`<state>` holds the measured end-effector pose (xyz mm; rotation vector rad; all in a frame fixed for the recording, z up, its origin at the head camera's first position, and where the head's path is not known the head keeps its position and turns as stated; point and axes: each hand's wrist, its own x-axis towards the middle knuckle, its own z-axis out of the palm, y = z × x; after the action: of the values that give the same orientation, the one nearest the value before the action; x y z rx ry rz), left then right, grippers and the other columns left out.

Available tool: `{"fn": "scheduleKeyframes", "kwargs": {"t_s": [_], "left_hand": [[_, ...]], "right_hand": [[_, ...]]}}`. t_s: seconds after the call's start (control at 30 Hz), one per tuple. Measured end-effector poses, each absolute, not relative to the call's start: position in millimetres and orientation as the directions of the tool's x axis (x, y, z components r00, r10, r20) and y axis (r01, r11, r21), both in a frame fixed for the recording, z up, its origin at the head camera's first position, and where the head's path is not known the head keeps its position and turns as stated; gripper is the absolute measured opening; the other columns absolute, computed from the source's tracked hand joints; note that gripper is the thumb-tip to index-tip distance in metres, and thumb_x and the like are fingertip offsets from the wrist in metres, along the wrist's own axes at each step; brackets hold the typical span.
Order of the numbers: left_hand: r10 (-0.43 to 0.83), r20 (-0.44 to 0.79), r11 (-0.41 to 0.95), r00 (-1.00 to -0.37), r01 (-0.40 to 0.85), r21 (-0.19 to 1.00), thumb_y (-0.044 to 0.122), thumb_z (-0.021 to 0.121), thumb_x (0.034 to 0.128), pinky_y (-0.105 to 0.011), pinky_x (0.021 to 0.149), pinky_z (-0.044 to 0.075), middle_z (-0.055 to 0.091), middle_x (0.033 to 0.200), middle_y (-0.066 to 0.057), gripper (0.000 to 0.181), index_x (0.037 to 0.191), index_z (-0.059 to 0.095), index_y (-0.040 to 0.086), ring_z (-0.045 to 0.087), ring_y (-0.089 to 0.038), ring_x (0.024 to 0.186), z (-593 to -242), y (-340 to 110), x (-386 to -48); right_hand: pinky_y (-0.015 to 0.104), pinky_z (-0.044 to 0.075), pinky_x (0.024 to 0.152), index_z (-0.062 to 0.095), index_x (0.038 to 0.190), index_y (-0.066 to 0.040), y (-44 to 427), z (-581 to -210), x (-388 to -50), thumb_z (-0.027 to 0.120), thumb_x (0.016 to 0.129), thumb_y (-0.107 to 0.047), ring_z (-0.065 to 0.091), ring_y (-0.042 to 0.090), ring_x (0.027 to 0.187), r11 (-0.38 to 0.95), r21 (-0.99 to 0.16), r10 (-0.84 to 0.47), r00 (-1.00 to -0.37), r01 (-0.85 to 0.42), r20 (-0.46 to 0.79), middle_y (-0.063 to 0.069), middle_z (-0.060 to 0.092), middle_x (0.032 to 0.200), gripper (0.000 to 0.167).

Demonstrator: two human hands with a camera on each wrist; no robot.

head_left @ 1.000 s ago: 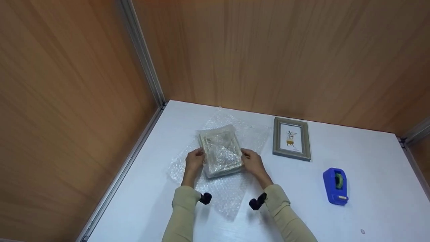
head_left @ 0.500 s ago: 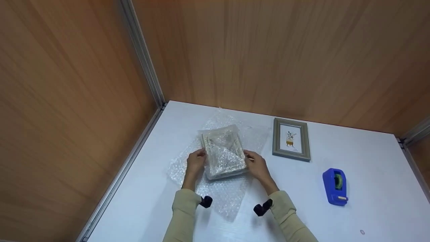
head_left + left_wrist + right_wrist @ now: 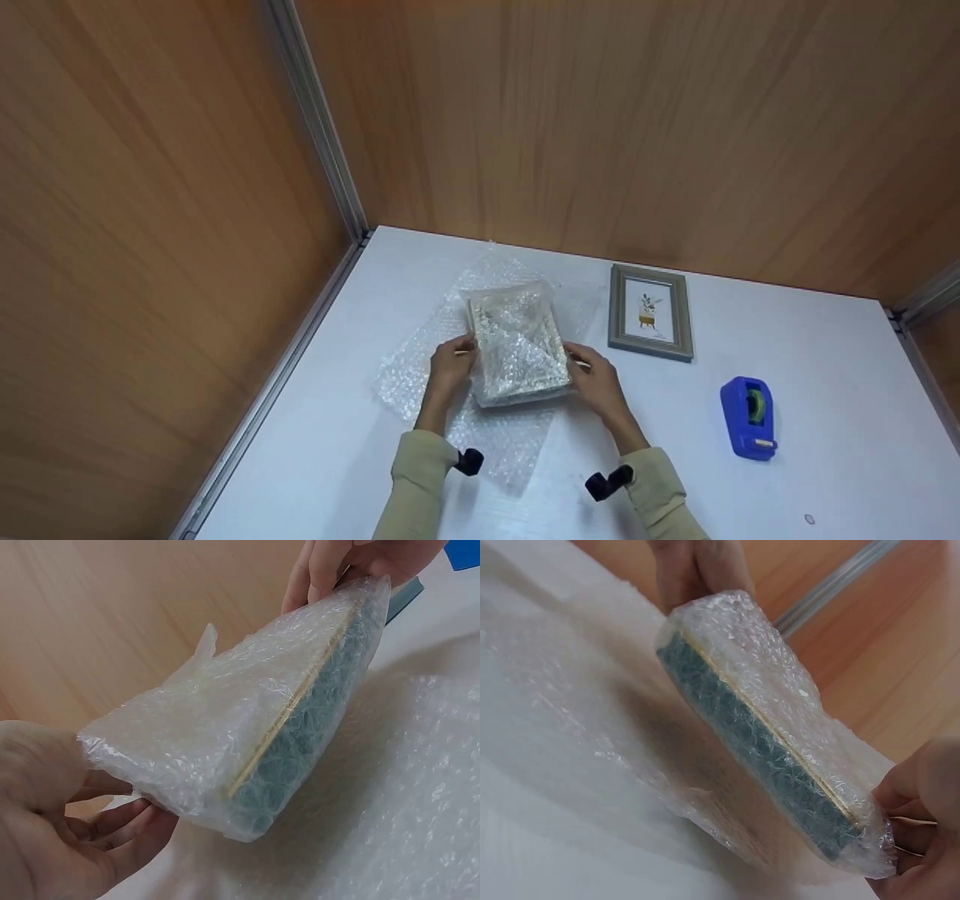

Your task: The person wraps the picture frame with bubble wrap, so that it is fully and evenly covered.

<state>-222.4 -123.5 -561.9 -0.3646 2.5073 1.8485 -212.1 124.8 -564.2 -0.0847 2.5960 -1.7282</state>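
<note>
A flat, rectangular bubble-wrapped picture frame (image 3: 519,346) is held tilted above a loose sheet of bubble wrap (image 3: 416,379). Through the clear wrap a dark teal side with a thin gold line shows, as the right wrist view makes plain. My left hand (image 3: 450,366) grips its left edge, the thumb on top and the fingers beneath in the left wrist view. On the opposite edge my right hand (image 3: 598,381) pinches the package (image 3: 754,742). The underside is hidden in the head view.
An unwrapped grey-green picture frame (image 3: 651,312) with a potted-plant print lies at the back right. Nearer stands a blue tape dispenser (image 3: 750,418) with a roll in it. Wooden panels (image 3: 585,135) wall the white table (image 3: 832,390) at the back and left.
Both hands have shifted right and slightly toward me, carrying the bubble-wrapped picture frame with them. The loose sheet, the other frame and the tape dispenser stay where they were.
</note>
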Motion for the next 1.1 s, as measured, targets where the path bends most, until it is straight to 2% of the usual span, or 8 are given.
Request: {"fn": "scheduleKeyframes", "kwargs": {"t_s": [0.23, 0.33, 0.5, 0.63, 0.73, 0.9, 0.97, 1.1], "left_hand": [[-0.131, -0.114, 0.289, -0.985, -0.148, 0.946, 0.008, 0.059, 0.0911, -0.024, 0.071, 0.055, 0.065, 0.114, -0.018, 0.038, 0.128, 0.059, 0.0, 0.064, -0.023, 0.096, -557.5, -110.9, -216.8], [-0.118, -0.089, 0.298, -0.989, -0.12, 0.947, 0.01, 0.057, 0.0921, -0.023, 0.069, 0.055, 0.066, 0.112, -0.017, 0.037, 0.128, 0.059, 0.0, 0.065, -0.02, 0.091, -555.6, -104.7, -213.3], [-0.097, -0.112, 0.268, -0.989, -0.134, 0.954, 0.015, 0.054, 0.0959, -0.021, 0.06, 0.05, 0.068, 0.095, -0.009, 0.037, 0.131, 0.058, 0.005, 0.06, -0.011, 0.076, -549.8, -94.0, -207.6], [-0.069, -0.122, 0.243, -0.99, -0.135, 0.96, 0.017, 0.053, 0.097, -0.023, 0.06, 0.051, 0.064, 0.093, -0.008, 0.036, 0.131, 0.057, 0.006, 0.061, -0.012, 0.078, -546.8, -85.8, -201.3], [-0.063, -0.131, 0.256, -0.989, -0.143, 0.956, 0.017, 0.054, 0.0968, -0.024, 0.066, 0.054, 0.061, 0.103, -0.01, 0.036, 0.131, 0.058, 0.007, 0.063, -0.014, 0.086, -546.5, -79.4, -197.1], [-0.049, -0.129, 0.281, -0.99, -0.137, 0.95, 0.018, 0.055, 0.0964, -0.024, 0.071, 0.056, 0.06, 0.107, -0.01, 0.035, 0.129, 0.059, 0.007, 0.063, -0.016, 0.092, -546.5, -69.7, -191.4], [-0.038, -0.122, 0.285, -0.992, -0.127, 0.95, 0.017, 0.055, 0.0962, -0.024, 0.071, 0.056, 0.061, 0.108, -0.011, 0.035, 0.129, 0.06, 0.006, 0.063, -0.016, 0.091, -546.7, -66.0, -189.1], [-0.004, -0.113, 0.28, -0.994, -0.109, 0.954, 0.016, 0.054, 0.0963, -0.024, 0.069, 0.056, 0.06, 0.106, -0.012, 0.035, 0.129, 0.059, 0.005, 0.063, -0.016, 0.087, -548.2, -59.0, -184.7]], "right_hand": [[0.042, 0.046, 0.103, 0.056, 0.133, -0.011, 142.0, -561.6, -196.6, 0.054, 0.098, -0.016, 0.053, 0.028, 0.123, 0.387, -0.922, -0.047, -0.999, -0.023, 0.006, 0.011, 0.055, 0.134, 0.036], [0.042, 0.046, 0.104, 0.055, 0.134, -0.012, 149.5, -559.8, -189.2, 0.053, 0.098, -0.015, 0.052, 0.028, 0.124, 0.377, -0.926, -0.04, -0.999, -0.012, -0.003, 0.011, 0.055, 0.135, 0.036], [0.04, 0.043, 0.107, 0.055, 0.134, -0.015, 160.7, -558.6, -179.4, 0.053, 0.099, -0.018, 0.05, 0.025, 0.126, 0.371, -0.929, -0.018, -1.0, 0.009, -0.017, 0.007, 0.054, 0.136, 0.036], [0.038, 0.043, 0.106, 0.054, 0.134, -0.016, 169.1, -558.9, -171.4, 0.053, 0.098, -0.019, 0.05, 0.022, 0.126, 0.368, -0.929, 0.003, -1.0, 0.027, -0.028, 0.005, 0.053, 0.137, 0.036], [0.037, 0.044, 0.106, 0.055, 0.134, -0.015, 175.8, -559.3, -164.1, 0.054, 0.098, -0.017, 0.05, 0.022, 0.126, 0.36, -0.933, 0.017, -0.999, 0.033, -0.029, 0.005, 0.054, 0.136, 0.036], [0.036, 0.044, 0.105, 0.055, 0.134, -0.014, 185.6, -560.1, -152.0, 0.055, 0.098, -0.018, 0.05, 0.023, 0.127, 0.365, -0.929, 0.045, -0.998, 0.054, -0.04, 0.006, 0.053, 0.137, 0.037], [0.033, 0.046, 0.104, 0.055, 0.134, -0.014, 188.9, -560.5, -147.2, 0.055, 0.098, -0.017, 0.051, 0.023, 0.126, 0.369, -0.927, 0.06, -0.997, 0.06, -0.04, 0.006, 0.054, 0.136, 0.037], [0.019, 0.046, 0.097, 0.055, 0.134, -0.013, 195.3, -561.4, -136.8, 0.056, 0.097, -0.016, 0.051, 0.023, 0.125, 0.372, -0.926, 0.087, -0.995, 0.07, -0.041, 0.007, 0.054, 0.136, 0.037]]}}
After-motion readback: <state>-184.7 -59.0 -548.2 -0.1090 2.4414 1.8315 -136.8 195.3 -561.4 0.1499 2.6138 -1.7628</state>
